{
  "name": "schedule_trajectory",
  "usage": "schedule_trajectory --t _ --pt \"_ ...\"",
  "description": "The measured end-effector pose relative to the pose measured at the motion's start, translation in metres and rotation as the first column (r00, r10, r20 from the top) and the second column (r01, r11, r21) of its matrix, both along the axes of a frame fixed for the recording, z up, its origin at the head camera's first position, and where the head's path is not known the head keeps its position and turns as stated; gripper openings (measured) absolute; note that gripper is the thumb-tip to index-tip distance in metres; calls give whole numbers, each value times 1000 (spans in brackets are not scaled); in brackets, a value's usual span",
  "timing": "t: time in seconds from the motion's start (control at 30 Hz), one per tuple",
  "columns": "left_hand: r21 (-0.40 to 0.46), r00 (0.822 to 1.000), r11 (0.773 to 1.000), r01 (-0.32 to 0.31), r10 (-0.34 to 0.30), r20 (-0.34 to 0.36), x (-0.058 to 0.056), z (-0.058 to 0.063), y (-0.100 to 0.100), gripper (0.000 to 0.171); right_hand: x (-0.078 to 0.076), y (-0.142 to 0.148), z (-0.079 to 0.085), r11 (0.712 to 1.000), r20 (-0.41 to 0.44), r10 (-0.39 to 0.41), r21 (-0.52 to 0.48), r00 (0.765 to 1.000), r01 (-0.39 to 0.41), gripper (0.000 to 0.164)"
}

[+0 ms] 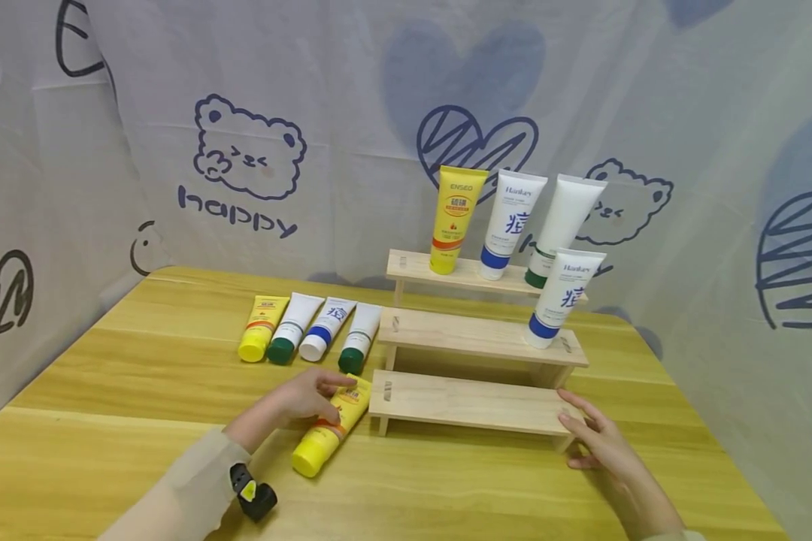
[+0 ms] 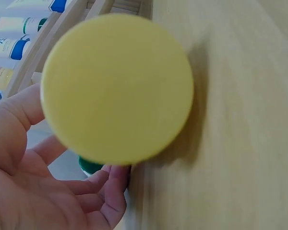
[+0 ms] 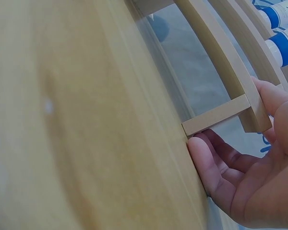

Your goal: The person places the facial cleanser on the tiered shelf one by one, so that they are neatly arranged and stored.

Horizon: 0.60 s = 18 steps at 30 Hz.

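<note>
My left hand (image 1: 311, 397) holds a yellow tube (image 1: 325, 442) lying at a slant on the table, just left of the lowest step. In the left wrist view, the tube's round yellow cap (image 2: 117, 88) faces the camera and hides part of the fingers. At the right end of the wooden three-step display stand (image 1: 470, 402), my right hand (image 1: 605, 443) grips the lowest step. Its thumb rests on the board's end, and the other fingers curl by the leg (image 3: 216, 115) in the right wrist view.
Left of the stand lie a small yellow tube (image 1: 262, 329), two green-capped white tubes (image 1: 296, 323) and a blue-banded one (image 1: 328, 327). On the top step stand a yellow tube (image 1: 456, 218) and two white tubes (image 1: 510, 222). Another white tube (image 1: 565, 297) stands on the middle step's right end.
</note>
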<state>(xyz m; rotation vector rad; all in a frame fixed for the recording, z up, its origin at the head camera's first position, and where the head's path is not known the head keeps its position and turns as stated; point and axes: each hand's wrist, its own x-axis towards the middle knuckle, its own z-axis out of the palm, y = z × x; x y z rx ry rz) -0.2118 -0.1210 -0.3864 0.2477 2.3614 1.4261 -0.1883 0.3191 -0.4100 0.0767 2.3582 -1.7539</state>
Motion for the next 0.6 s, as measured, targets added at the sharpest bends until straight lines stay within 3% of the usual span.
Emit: schedule_trajectory --t 0.4,0.6 --pt "26 997 998 64 -65 33 5 2 1 46 1 -1 -2 1000 5 -16 -2 1000 16 55" --pt "47 994 996 74 -78 82 7 7 0 45 0 -1 -1 1000 2 -11 -1 1000 11 55"
